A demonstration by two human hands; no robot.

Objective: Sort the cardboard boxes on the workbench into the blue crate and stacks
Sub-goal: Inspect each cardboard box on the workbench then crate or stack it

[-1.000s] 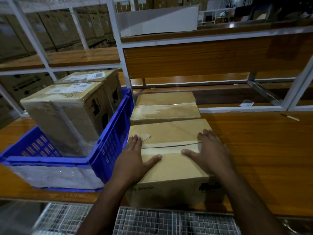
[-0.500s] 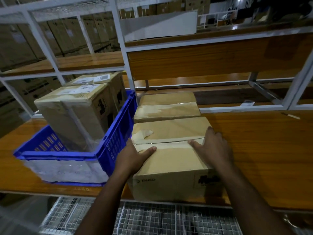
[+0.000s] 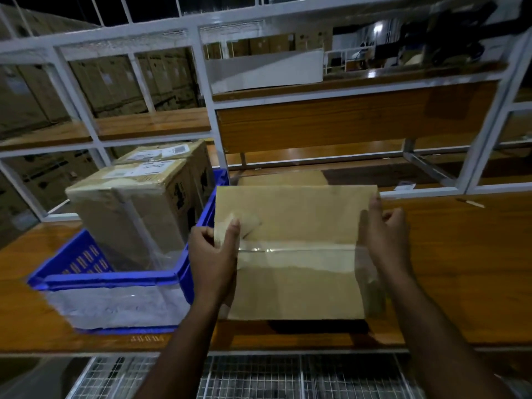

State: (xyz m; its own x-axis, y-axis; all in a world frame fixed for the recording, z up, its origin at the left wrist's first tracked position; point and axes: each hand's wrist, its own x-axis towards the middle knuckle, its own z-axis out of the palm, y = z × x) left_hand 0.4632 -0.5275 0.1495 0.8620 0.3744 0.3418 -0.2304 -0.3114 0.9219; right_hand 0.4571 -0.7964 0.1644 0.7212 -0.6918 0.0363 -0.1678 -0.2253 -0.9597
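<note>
You had a plain tan cardboard box (image 3: 296,249) with a glossy clear tape strip across its top. The crate (image 3: 115,279) beside it was bright blue, its front wrapped in cloudy whitish film. The two boxes in the crate (image 3: 138,208) were tan too, with white labels and black print. The workbench (image 3: 460,269) was orange-brown wood grain, the shelf frame (image 3: 207,90) white.

The wooden workbench (image 3: 460,269) is orange-brown and shiny. A blue crate (image 3: 121,280) sits on it at nine o'clock, close to the front edge. A flat cardboard box (image 3: 282,178) lies on the bench at twelve o'clock, mostly hidden. A small white stick (image 3: 470,202) lies at two o'clock, near the white frame (image 3: 417,192).
</note>
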